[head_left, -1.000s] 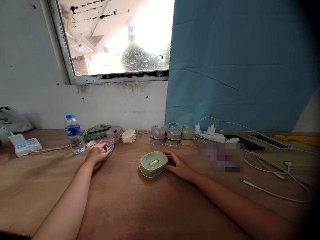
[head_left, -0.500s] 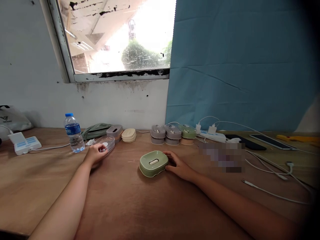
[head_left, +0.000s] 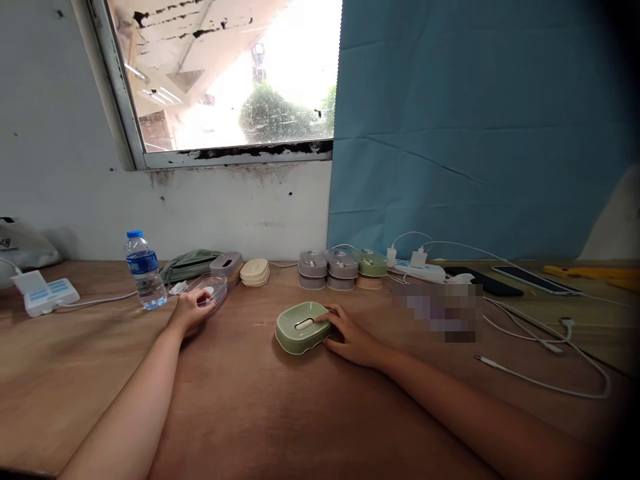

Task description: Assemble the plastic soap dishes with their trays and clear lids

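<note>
On the wooden table in front of me sits a green oval lidded box (head_left: 290,327) with a pale bar in a slot on its top. My right hand (head_left: 353,339) grips its right end, one finger reaching over the top near the slot and the thumb at the front side. Farther left, my left hand (head_left: 190,312) pinches the near edge of a clear plastic oval lid or tray (head_left: 219,285) with a white round spot in it; its fingertips are partly hidden. Behind that tray stand a mauve box (head_left: 227,265) and a small stack of cream oval pieces (head_left: 255,272).
A water bottle (head_left: 145,270) stands left of my left hand, near a white power strip (head_left: 53,295). Along the wall are mauve boxes (head_left: 313,270) and a green-topped box (head_left: 371,265). White cables (head_left: 530,383), a black phone-like slab (head_left: 485,283) and a tablet (head_left: 537,281) lie right.
My right hand's finger has moved from the green box's side onto its top, toward the slot. My left hand stays at the clear tray. The view has shifted slightly.
</note>
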`<action>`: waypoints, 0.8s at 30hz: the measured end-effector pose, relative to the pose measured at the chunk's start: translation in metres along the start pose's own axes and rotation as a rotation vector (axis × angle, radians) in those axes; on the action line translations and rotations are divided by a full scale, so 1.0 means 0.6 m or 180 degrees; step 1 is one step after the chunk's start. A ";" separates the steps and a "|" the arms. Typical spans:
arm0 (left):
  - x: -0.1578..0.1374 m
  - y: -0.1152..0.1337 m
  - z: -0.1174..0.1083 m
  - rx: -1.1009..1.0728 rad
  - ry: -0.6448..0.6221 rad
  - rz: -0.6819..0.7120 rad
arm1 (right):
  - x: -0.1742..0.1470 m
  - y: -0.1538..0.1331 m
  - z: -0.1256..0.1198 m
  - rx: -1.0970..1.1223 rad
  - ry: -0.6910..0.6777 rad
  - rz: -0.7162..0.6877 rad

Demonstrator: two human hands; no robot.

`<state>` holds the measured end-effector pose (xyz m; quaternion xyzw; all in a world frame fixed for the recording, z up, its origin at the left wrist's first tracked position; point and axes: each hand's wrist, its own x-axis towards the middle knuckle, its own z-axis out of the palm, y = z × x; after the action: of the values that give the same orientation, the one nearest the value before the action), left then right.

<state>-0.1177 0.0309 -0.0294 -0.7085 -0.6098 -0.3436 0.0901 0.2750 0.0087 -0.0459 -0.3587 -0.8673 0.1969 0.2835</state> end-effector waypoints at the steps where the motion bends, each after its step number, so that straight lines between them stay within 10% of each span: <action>1: 0.000 0.000 0.000 -0.0004 -0.0010 -0.0002 | -0.001 -0.001 0.000 -0.0041 -0.0006 -0.0031; 13: 0.008 0.082 -0.013 0.0301 0.0421 0.0349 | 0.002 0.005 -0.002 0.0358 -0.0001 -0.0092; 24: -0.051 0.273 0.045 -0.1715 -0.1013 0.0693 | 0.005 0.003 -0.008 0.0669 0.0353 -0.0210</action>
<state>0.0436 -0.0182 -0.0201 -0.8127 -0.4241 -0.3658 -0.1607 0.2774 0.0126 -0.0420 -0.3086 -0.8362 0.2571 0.3734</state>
